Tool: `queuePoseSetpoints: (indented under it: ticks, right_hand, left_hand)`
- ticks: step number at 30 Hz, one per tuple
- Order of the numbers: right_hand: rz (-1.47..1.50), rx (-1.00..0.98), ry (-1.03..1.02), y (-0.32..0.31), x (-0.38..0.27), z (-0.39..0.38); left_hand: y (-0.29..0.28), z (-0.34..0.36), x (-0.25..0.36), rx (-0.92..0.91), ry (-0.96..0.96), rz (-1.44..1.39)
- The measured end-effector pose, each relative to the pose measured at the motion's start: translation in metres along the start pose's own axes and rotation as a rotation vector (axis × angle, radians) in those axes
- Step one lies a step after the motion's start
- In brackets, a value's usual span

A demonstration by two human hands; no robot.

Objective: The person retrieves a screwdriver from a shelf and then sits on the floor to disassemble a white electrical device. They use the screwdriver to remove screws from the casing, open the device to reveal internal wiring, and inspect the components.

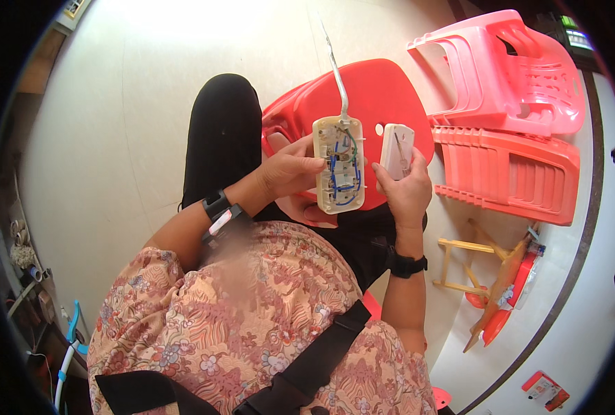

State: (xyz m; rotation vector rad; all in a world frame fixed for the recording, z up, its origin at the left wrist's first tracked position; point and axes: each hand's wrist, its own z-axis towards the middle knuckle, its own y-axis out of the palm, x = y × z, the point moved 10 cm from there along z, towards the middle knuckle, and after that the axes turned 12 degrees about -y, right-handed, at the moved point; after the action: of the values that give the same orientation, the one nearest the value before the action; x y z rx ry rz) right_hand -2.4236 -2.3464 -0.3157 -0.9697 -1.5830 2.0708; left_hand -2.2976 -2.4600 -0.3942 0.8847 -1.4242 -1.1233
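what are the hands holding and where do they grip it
The left hand grips the opened power strip base by its left long edge; the right hand holds the white cover from below, with a small tool.

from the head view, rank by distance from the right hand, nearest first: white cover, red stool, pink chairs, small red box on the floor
1. white cover: held in the right hand.
2. red stool: just behind the hand.
3. pink chairs: stacked, upper right.
4. small red box: on the floor, far lower right.
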Motion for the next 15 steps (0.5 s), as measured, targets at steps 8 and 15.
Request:
queuePoseSetpoints:
  ticks: [8,15]
  right_hand:
    - [-0.181,-0.002,-0.031,0.009,0.003,0.000]
    - [0.009,0.202,-0.116,-0.019,-0.012,-0.011]
  left_hand:
    - [0.004,-0.015,-0.001,-0.011,-0.071,-0.042]
    - [0.005,-0.019,-0.006,-0.024,-0.112,-0.002]
